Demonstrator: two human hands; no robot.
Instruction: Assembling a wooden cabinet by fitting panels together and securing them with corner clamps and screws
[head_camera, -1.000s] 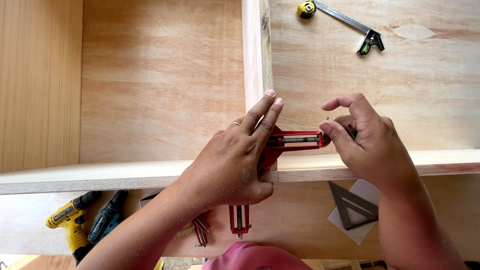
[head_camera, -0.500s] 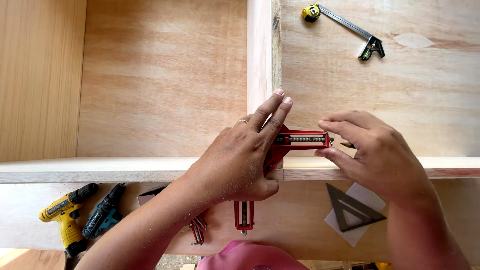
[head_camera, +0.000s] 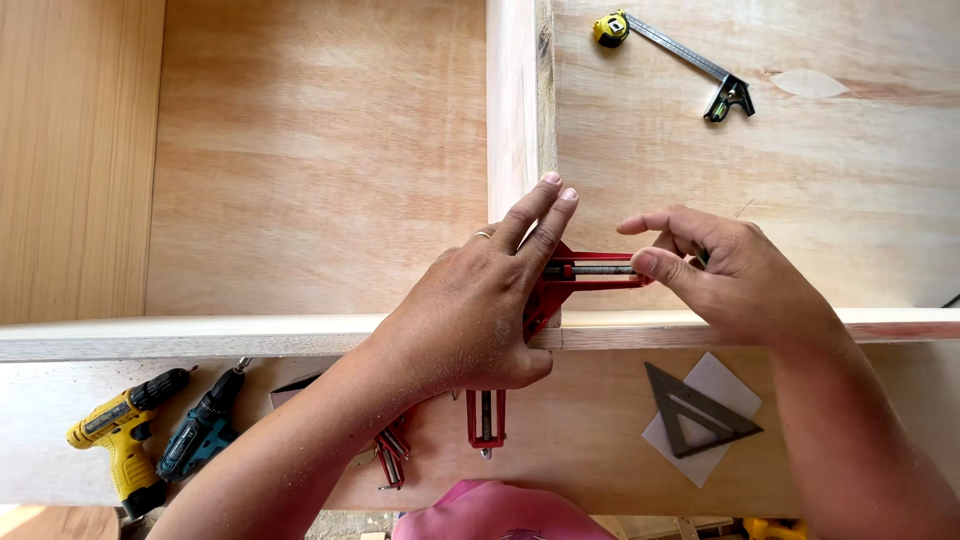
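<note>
Head view: left hand (head_camera: 470, 320) lies flat over a red corner clamp (head_camera: 560, 285) at frame centre, palm pressing down, two fingers stretched straight up along the upright divider board (head_camera: 515, 100). It covers the clamp rather than closing around it. Right hand (head_camera: 735, 280) comes in from the right; thumb and forefinger are pinched at the right end of the clamp's screw bar. The handle itself is hidden under the fingers, so can't tell how firm that pinch is.

Clamp sits at the joint where the divider board meets the long horizontal board (head_camera: 200, 335) running across the middle of the frame. One red leg points right along the horizontal board; another hangs down below the board edge at lower centre.

Around it: a second red clamp (head_camera: 392, 460) lies lower centre, partly behind the left forearm. Yellow drill (head_camera: 120, 430) and a teal drill (head_camera: 205, 430) lie side by side at lower left. Dark triangular square (head_camera: 700, 410) rests on a white sheet (head_camera: 725, 385) at lower right. Yellow tape measure (head_camera: 610, 28) and a metal combination square (head_camera: 700, 70) sit at upper right on the plywood panel (head_camera: 850, 180).
</note>
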